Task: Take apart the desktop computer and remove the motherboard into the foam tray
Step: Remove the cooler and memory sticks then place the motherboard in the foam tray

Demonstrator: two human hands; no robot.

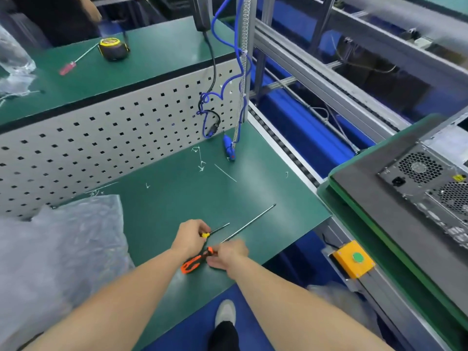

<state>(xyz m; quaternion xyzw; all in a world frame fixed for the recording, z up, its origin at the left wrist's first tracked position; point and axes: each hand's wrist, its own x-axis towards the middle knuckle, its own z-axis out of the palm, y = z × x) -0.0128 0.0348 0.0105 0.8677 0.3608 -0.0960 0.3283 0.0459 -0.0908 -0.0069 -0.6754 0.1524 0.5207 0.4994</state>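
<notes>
The desktop computer (430,183) lies on a dark pad at the right edge, its rear panel with fan grilles facing me. On the green mat near the front edge, my left hand (191,235) is closed around a small yellow-handled screwdriver (215,232) whose shaft points up and right. My right hand (229,254) rests on the long screwdriver with the orange and black handle (193,263); its thin shaft (253,220) runs far up to the right. No foam tray or motherboard is visible.
Crumpled plastic wrap (55,249) covers the left of the mat. A perforated panel (114,138) backs the bench, with blue cable and a blue tool (228,148) hanging by it. A yellow box with a green button (353,258) sits on the conveyor rail. A tape measure (112,48) lies on the far bench.
</notes>
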